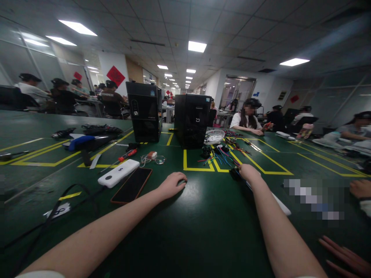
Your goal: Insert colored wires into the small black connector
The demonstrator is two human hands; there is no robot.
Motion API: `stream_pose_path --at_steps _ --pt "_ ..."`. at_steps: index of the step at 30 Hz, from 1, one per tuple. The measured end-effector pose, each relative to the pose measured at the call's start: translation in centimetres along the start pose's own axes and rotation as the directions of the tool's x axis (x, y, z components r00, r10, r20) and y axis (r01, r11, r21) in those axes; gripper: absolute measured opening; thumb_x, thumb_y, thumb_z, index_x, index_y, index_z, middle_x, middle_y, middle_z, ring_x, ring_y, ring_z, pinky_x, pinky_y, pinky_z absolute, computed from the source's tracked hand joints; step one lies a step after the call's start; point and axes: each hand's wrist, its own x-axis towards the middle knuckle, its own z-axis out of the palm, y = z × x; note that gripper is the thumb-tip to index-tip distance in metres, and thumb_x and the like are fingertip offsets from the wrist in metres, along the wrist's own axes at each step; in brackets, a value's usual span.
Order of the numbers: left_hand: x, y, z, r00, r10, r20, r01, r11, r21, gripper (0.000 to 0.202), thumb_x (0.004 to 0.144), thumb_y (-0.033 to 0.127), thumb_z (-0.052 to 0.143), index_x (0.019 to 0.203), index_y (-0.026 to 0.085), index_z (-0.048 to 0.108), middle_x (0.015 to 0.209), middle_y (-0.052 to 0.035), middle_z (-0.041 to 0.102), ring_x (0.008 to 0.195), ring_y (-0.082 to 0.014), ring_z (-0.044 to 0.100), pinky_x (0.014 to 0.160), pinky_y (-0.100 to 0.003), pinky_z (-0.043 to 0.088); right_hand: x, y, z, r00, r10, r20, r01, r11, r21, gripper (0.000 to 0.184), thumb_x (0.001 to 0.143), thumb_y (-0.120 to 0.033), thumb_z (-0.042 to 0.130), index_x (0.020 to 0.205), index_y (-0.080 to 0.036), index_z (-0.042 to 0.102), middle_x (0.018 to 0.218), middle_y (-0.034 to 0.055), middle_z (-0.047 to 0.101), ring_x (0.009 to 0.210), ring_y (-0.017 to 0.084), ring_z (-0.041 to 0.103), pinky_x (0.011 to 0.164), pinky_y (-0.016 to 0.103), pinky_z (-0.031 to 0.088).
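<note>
My left hand (173, 184) rests on the green table (203, 224) with its fingers curled loosely down, holding nothing I can see. It lies just right of a dark phone in an orange case (131, 185) and a white power bank (118, 173). My right hand (248, 172) reaches forward with its fingers closed round a small black part (234, 173) joined to coloured wires (220, 159). Those wires run back toward a black computer tower (191, 120).
A second black tower (145, 111) stands to the left, with a white basket (214, 136), a red-handled screwdriver (126, 155), glasses (156, 158) and dark gear (87, 141) about it. Yellow tape marks the table. Other people sit at tables around; another person's fingers (344, 256) show at lower right.
</note>
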Motion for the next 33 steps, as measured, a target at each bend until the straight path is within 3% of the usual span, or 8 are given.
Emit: stream_pose_path --at_steps 8,11,16,19,23,33 --pt "0.6 1.5 -0.3 0.999 -0.026 0.019 0.026 1.000 0.004 0.021 0.083 0.028 0.050 0.100 0.021 0.061 0.109 -0.0052 0.059 0.105 -0.0209 0.052 0.095 -0.037 0.039 0.2 1.1 -0.3 0.998 0.062 -0.021 -0.062 0.998 0.017 0.032 0.084 -0.015 0.038 0.104 -0.012 0.064 0.106 0.0173 0.062 0.094 0.022 0.060 0.075 0.028 0.044" --pt "0.5 1.3 -0.4 1.000 -0.018 0.014 0.018 1.000 0.002 0.021 0.083 0.027 0.050 0.100 0.021 0.061 0.109 -0.0054 0.059 0.105 -0.0210 0.052 0.095 -0.037 0.039 0.4 1.8 -0.6 0.992 0.091 -0.088 -0.087 0.995 0.044 0.035 0.086 -0.017 0.035 0.110 -0.009 0.060 0.108 0.0193 0.061 0.097 0.023 0.059 0.077 0.028 0.042" --pt "0.1 0.8 -0.5 1.000 -0.012 0.018 0.012 1.000 -0.001 0.022 0.084 0.027 0.049 0.100 0.021 0.061 0.109 -0.0055 0.059 0.105 -0.0211 0.052 0.095 -0.037 0.039 0.3 2.5 -1.2 0.986 0.090 -0.140 -0.062 0.980 0.189 0.045 0.088 -0.036 0.038 0.122 -0.011 0.052 0.117 0.0174 0.057 0.101 0.024 0.057 0.077 0.027 0.041" --pt "0.1 0.7 -0.4 1.000 -0.002 0.017 0.002 1.000 -0.004 0.022 0.084 0.028 0.048 0.101 0.021 0.060 0.109 -0.0049 0.059 0.106 -0.0206 0.051 0.095 -0.037 0.039 0.0 2.4 -1.7 0.993 0.033 -0.116 -0.010 0.981 0.194 0.038 0.088 -0.029 0.036 0.114 -0.014 0.060 0.114 0.0133 0.060 0.100 0.021 0.057 0.075 0.024 0.040" --pt "0.2 0.6 -0.2 1.000 0.012 0.003 -0.012 1.000 0.009 0.020 0.083 0.027 0.050 0.099 0.020 0.061 0.108 -0.0058 0.059 0.104 -0.0206 0.052 0.095 -0.036 0.038 0.0 2.1 -1.8 0.998 -0.021 -0.055 0.029 0.989 0.143 0.029 0.080 -0.022 0.047 0.100 -0.017 0.067 0.100 0.0098 0.066 0.087 0.020 0.060 0.066 0.023 0.040" --pt "-0.1 0.1 -0.5 1.000 -0.002 0.008 0.003 1.000 -0.005 0.020 0.083 0.025 0.051 0.099 0.020 0.061 0.108 -0.0063 0.060 0.105 -0.0212 0.052 0.095 -0.037 0.038 0.8 1.5 -0.2 0.995 -0.094 0.008 0.092 0.983 0.158 0.030 0.073 -0.016 0.051 0.096 -0.019 0.069 0.097 0.0072 0.067 0.085 0.016 0.060 0.067 0.020 0.039"
